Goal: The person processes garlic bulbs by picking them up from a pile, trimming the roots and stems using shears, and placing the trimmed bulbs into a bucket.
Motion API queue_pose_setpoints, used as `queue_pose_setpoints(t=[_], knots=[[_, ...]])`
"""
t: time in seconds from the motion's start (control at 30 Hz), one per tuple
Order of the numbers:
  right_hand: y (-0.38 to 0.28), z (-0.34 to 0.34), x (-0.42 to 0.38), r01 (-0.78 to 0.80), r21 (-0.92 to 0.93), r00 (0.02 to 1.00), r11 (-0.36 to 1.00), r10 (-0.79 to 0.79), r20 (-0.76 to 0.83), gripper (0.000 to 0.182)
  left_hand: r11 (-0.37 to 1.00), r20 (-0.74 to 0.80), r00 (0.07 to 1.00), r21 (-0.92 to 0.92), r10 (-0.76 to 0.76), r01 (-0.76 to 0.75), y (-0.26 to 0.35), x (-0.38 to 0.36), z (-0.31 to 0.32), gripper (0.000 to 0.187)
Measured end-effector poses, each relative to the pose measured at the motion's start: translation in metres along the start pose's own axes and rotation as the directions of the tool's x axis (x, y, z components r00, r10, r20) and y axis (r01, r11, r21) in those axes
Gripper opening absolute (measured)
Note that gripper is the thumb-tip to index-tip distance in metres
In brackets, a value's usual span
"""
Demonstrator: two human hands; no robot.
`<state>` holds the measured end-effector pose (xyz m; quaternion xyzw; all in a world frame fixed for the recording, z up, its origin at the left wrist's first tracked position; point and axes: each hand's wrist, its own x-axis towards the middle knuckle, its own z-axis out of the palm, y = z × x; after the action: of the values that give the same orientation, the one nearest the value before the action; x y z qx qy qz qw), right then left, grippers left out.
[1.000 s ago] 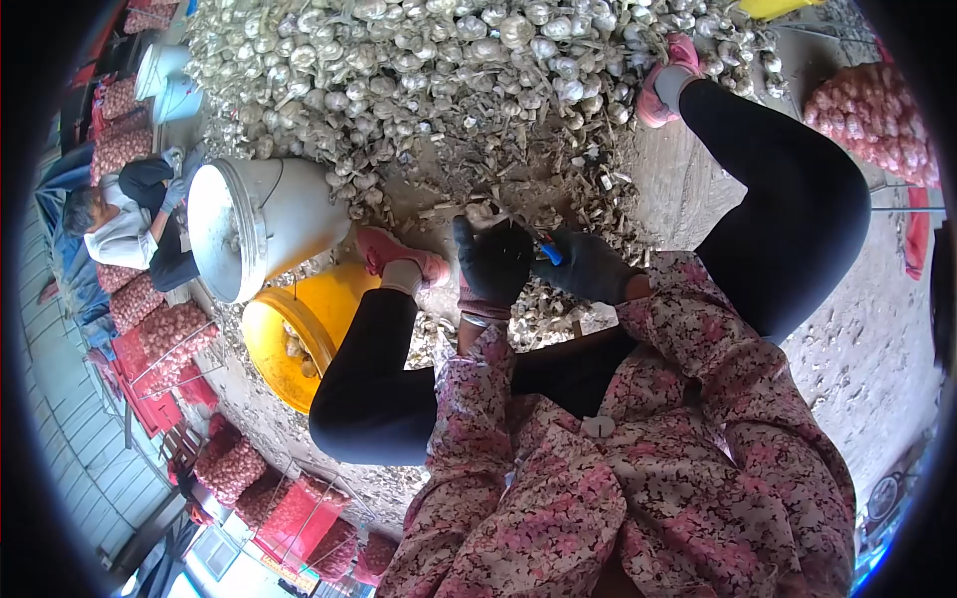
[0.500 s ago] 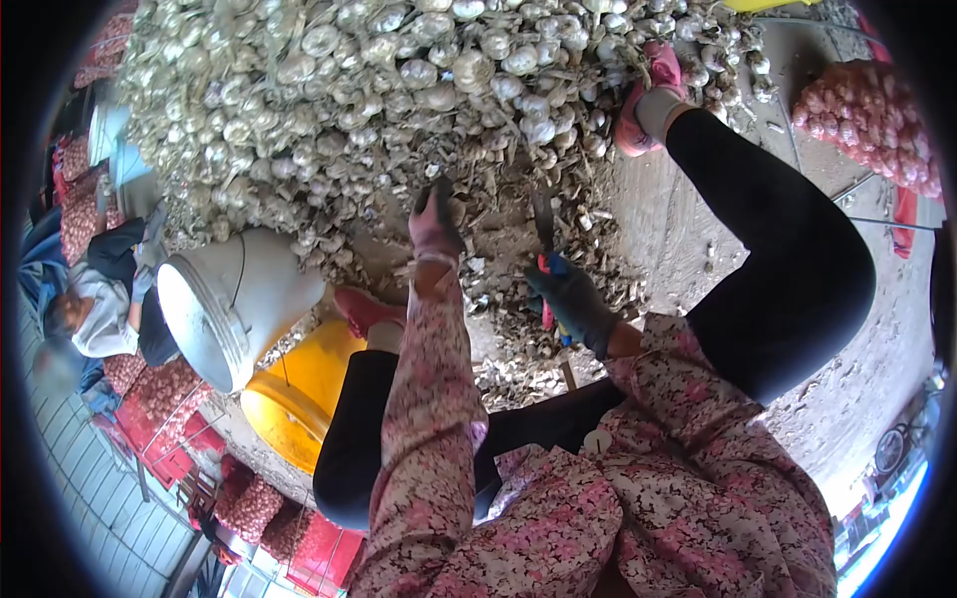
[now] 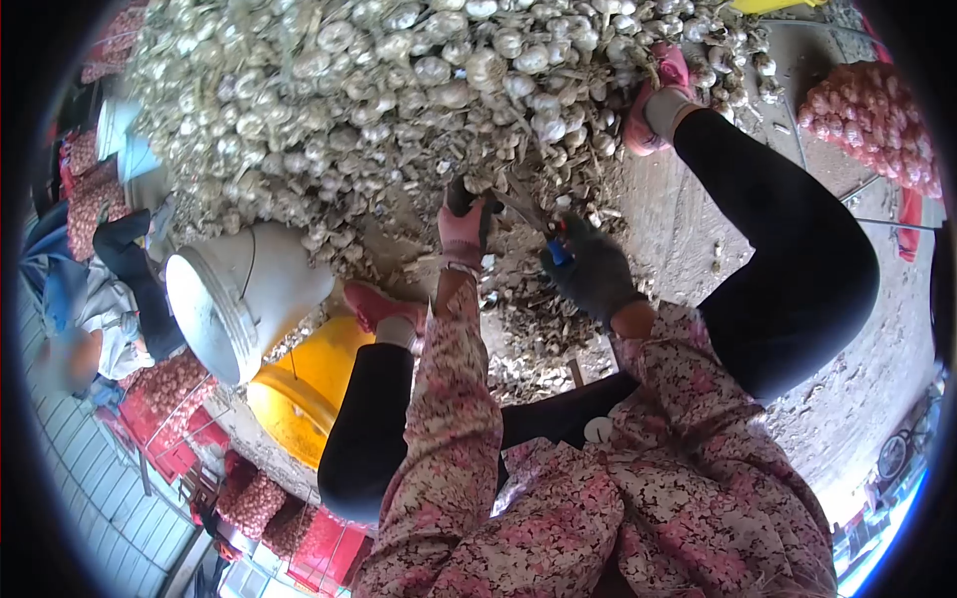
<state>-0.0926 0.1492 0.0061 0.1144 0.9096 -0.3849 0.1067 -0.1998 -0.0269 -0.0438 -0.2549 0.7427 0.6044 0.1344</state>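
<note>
A dry-stalked garlic bulb (image 3: 495, 191) is gripped by the gloved left hand (image 3: 465, 224) at the foot of the big heap of pale garlic bulbs (image 3: 399, 90). Blue-handled shears (image 3: 553, 244) are clasped in the dark-gloved right hand (image 3: 595, 271), angled toward its stalk, probably for trimming. A white plastic bucket (image 3: 239, 299) lies close by.

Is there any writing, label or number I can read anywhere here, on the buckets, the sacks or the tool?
None can be read.
White bucket: no lettering shows.
Yellow bucket: plain.
Red mesh sacks: no tags legible.
Tool in the right hand: blue handle, no marking visible.
</note>
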Motion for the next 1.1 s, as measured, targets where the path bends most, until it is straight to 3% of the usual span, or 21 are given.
queue_pose_setpoints(t=[0.03, 0.07, 0.13, 0.2, 0.27, 0.3, 0.33, 0.4, 0.6, 0.7, 0.8, 0.87, 0.93, 0.97, 1.03, 1.07, 1.1], knots=[[-0.019, -0.024, 0.004, -0.044, -0.057, 0.992, 0.997, 0.051, 0.118, 0.047, 0.992, 0.076, 0.99, -0.058, 0.116, -0.112, -0.016, -0.008, -0.011, 0.044], [-0.023, -0.027, 0.001, -0.036, -0.052, 0.992, 0.998, 0.042, 0.12, 0.047, 0.968, 0.147, 0.961, -0.125, 0.235, -0.218, -0.025, -0.019, -0.02, 0.047], [-0.026, -0.032, -0.008, 0.111, -0.244, 0.988, 0.963, -0.082, 0.128, 0.061, 0.964, 0.132, 0.961, -0.138, 0.244, -0.226, -0.033, -0.043, -0.028, 0.05], [-0.027, -0.033, -0.02, 0.138, -0.243, 0.979, 0.96, -0.095, 0.181, 0.063, 0.96, 0.118, 0.96, -0.151, 0.253, -0.234, -0.021, -0.073, -0.034, 0.053], [-0.021, -0.027, -0.032, 0.238, -0.218, 0.961, 0.946, -0.197, 0.194, 0.066, 0.984, 0.124, 0.982, -0.127, 0.144, -0.128, -0.004, -0.1, -0.042, 0.057], [-0.019, -0.026, -0.035, 0.246, -0.217, 0.959, 0.945, -0.205, 0.195, 0.066, 0.984, 0.144, 0.974, 0.016, 0.173, -0.177, -0.001, -0.107, -0.048, 0.058], [-0.02, -0.027, -0.039, 0.264, -0.15, 0.945, 0.953, -0.225, 0.236, 0.067, 0.984, 0.134, 0.976, 0.016, 0.174, -0.177, -0.008, -0.111, -0.054, 0.058], [-0.024, -0.026, -0.048, 0.288, -0.079, 0.925, 0.954, -0.257, 0.279, 0.068, 0.948, 0.175, 0.947, -0.223, 0.268, -0.227, -0.021, -0.118, -0.062, 0.059], [-0.032, -0.031, -0.061, 0.371, -0.212, 0.895, 0.904, -0.288, 0.34, 0.066, 0.951, 0.115, 0.97, -0.254, 0.213, -0.178, -0.017, -0.138, -0.066, 0.062], [-0.027, -0.031, -0.06, 0.34, -0.14, 0.871, 0.93, -0.255, 0.419, 0.067, 0.907, 0.16, 0.924, 0.195, 0.347, -0.374, -0.013, -0.14, -0.069, 0.061], [-0.018, -0.025, -0.053, 0.309, -0.146, 0.872, 0.94, -0.218, 0.438, 0.059, 0.909, 0.14, 0.924, 0.179, 0.355, -0.376, -0.005, -0.142, -0.061, 0.06], [-0.016, -0.02, -0.043, 0.186, -0.171, 0.876, 0.968, -0.084, 0.476, 0.038, 0.898, 0.156, 0.92, 0.209, 0.359, -0.386, -0.016, -0.133, -0.058, 0.061], [-0.021, -0.024, -0.038, 0.189, -0.173, 0.88, 0.967, -0.088, 0.466, 0.034, 0.915, 0.164, 0.901, -0.055, 0.403, -0.399, -0.021, -0.13, -0.054, 0.06], [-0.025, -0.026, -0.035, 0.202, -0.175, 0.885, 0.964, -0.103, 0.454, 0.03, 0.915, 0.163, 0.9, -0.056, 0.404, -0.4, -0.02, -0.13, -0.054, 0.06], [-0.03, -0.025, -0.04, 0.187, -0.129, 0.9, 0.974, -0.118, 0.419, 0.03, 0.941, 0.192, 0.976, -0.336, 0.101, -0.031, -0.018, -0.133, -0.059, 0.058], [-0.032, -0.024, -0.043, 0.176, -0.082, 0.914, 0.981, -0.132, 0.383, 0.031, 0.941, 0.189, 0.976, -0.336, 0.106, -0.037, -0.02, -0.13, -0.062, 0.058], [-0.034, -0.024, -0.045, 0.18, -0.079, 0.914, 0.98, -0.137, 0.381, 0.031, 0.863, 0.26, 0.957, -0.505, 0.126, 0.023, -0.024, -0.127, -0.065, 0.056]])
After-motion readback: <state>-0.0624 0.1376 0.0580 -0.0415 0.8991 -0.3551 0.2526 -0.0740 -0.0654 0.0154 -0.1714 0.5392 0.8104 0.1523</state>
